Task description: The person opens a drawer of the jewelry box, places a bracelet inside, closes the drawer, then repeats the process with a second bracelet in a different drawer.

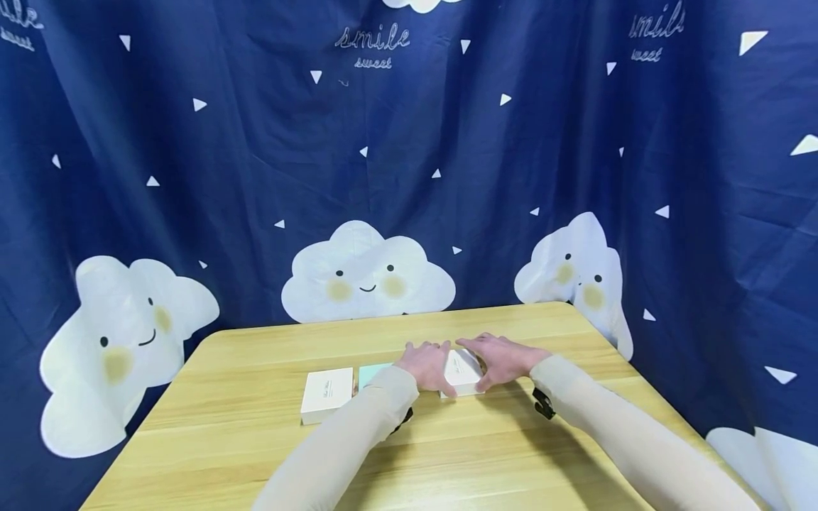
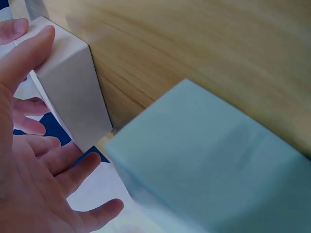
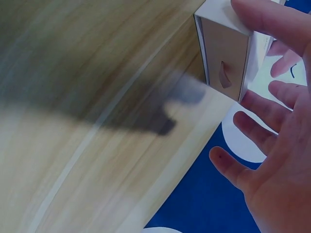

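A small white box (image 1: 461,367) with fine print on its top lies on the table between the two hands. My left hand (image 1: 427,365) holds its left side, thumb on the near face (image 2: 63,39) and fingers reaching round the far side. On the right, my right hand (image 1: 503,359) grips it the same way, with its thumb on the near face. That end shows a drawer front with a small ribbon tab (image 3: 225,75). Just left of the left hand, a mint-green box (image 2: 204,150) is partly covered by that hand and sleeve in the head view.
Another white box (image 1: 327,392) with print on its lid sits left of the mint-green one. All stand on a light wooden table (image 1: 255,440). Behind the table's far edge hangs a dark blue curtain (image 1: 396,177) with clouds and triangles.
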A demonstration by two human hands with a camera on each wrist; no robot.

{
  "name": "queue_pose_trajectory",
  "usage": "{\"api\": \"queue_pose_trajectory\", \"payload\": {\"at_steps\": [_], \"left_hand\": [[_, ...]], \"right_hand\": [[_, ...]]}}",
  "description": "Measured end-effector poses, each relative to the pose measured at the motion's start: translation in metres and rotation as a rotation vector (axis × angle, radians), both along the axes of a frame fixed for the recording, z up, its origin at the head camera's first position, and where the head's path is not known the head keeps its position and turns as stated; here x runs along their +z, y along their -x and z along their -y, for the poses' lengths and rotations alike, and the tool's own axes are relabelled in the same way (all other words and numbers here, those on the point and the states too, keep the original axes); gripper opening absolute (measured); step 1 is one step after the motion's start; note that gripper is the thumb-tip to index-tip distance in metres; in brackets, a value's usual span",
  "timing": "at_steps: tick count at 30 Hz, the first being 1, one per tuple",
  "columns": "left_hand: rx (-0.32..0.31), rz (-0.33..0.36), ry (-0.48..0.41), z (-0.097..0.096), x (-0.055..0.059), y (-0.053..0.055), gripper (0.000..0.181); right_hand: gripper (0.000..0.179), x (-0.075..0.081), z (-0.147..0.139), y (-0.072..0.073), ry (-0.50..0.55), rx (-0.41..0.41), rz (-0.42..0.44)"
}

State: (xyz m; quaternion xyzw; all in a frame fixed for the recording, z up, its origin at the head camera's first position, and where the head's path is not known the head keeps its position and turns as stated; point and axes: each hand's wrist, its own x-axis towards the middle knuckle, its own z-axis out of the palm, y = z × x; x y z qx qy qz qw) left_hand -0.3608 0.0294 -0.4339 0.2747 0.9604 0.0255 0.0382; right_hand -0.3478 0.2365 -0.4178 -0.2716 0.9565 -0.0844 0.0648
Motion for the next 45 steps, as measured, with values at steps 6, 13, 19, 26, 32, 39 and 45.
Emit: {"api": "queue_pose_trajectory", "payload": {"at_steps": [6, 13, 19, 26, 32, 39, 45], "left_hand": [[-0.005, -0.006, -0.002, 0.004, 0.004, -0.001, 0.110], [0.008, -0.003, 0.008, 0.013, 0.006, -0.001, 0.115], [0.010, 0.004, 0.003, 0.021, 0.010, -0.005, 0.114], [0.011, 0.021, 0.013, 0.027, 0.012, -0.010, 0.114], [0.022, 0.038, 0.026, 0.032, 0.012, -0.013, 0.117], [0.025, 0.048, 0.020, 0.038, 0.009, -0.010, 0.121], [0.039, 0.068, 0.026, 0.046, 0.009, -0.011, 0.121]], "right_hand": [[0.103, 0.003, 0.004, -0.001, -0.002, -0.004, 0.003], [0.102, 0.005, 0.008, 0.000, 0.010, 0.033, -0.015], [0.103, 0.004, 0.013, 0.001, 0.011, 0.027, -0.011], [0.101, 0.002, 0.019, -0.001, 0.015, 0.036, -0.008], [0.101, 0.001, 0.024, -0.002, 0.018, 0.048, -0.007], [0.102, 0.000, 0.030, -0.002, 0.016, 0.055, -0.014], [0.102, -0.002, 0.038, -0.002, 0.023, 0.061, -0.012]]}}
